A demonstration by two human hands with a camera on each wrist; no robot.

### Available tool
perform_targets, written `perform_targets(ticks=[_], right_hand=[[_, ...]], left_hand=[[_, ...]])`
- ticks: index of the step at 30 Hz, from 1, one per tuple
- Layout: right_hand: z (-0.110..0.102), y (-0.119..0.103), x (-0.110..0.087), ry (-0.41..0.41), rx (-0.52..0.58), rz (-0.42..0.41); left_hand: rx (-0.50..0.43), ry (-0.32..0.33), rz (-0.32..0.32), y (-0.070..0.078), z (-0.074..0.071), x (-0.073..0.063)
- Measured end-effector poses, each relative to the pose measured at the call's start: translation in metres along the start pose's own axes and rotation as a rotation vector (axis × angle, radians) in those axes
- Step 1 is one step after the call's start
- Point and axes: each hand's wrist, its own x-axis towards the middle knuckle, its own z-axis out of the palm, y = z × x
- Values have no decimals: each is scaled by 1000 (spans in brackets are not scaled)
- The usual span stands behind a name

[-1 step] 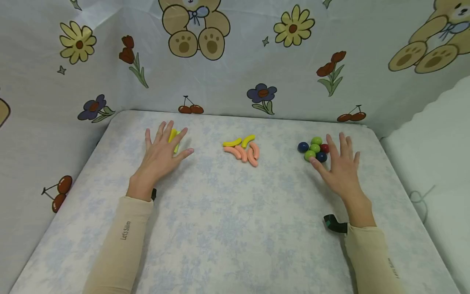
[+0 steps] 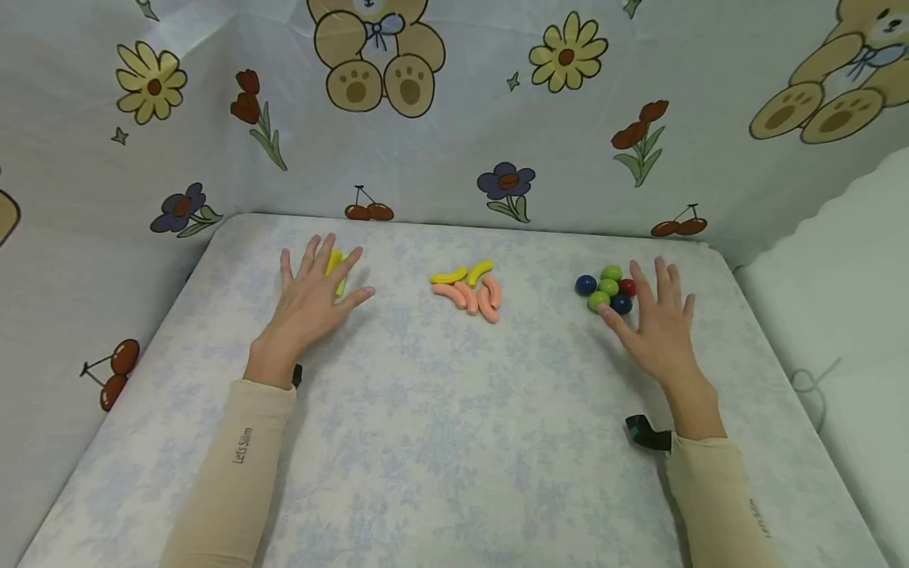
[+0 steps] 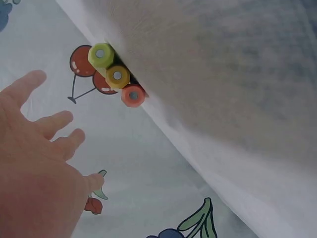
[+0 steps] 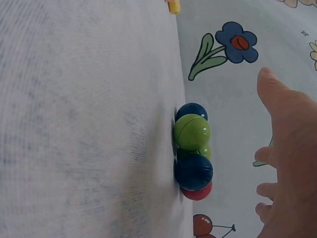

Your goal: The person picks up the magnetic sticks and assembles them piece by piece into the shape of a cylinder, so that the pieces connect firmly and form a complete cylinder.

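Note:
My left hand (image 2: 310,306), fingers spread, is over a yellow stick (image 2: 333,261) and a light green stick (image 2: 343,276) at the table's far left, partly covering them. The left wrist view shows hexagonal ends with grey centres: a green stick (image 3: 101,55), a yellow one (image 3: 118,77) and an orange-red one (image 3: 133,95). On the right, my right hand (image 2: 660,335) hovers with spread fingers beside a cluster of glossy balls. Among them are a dark blue ball (image 2: 585,285), a green ball (image 2: 611,273) and a red ball (image 2: 627,288). Neither hand holds anything.
Between the hands lie two yellow banana-shaped pieces (image 2: 449,276) and several pink sausage-shaped pieces (image 2: 488,304). The table (image 2: 454,442) has a pale blue mottled cover. A printed curtain (image 2: 440,158) hangs behind its far edge. White fabric (image 2: 838,292) lies along the right.

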Motion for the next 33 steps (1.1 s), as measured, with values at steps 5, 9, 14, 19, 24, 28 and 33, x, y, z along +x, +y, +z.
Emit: perform_targets(ticks=[5,9,14,19,24,28,33], right_hand=[[1,0,-4,18,28,0],[0,-1,-5,33,49,-4],[-2,2,-3,30,49,-3],[-5,4,-2,35,57,16],[-6,4,-3,91,88,73],[-4,4,-3,154,93,125],[0,0,-2,129,108,182]], left_hand=[[-3,-15,9,2,2,-1],[-11,-13,29,5,5,-1],[-20,-9,36,8,9,-1],[-10,-15,46,15,13,6],[10,-33,81,34,15,21],[14,-42,135,59,19,34],[-66,-15,277,91,28,43]])
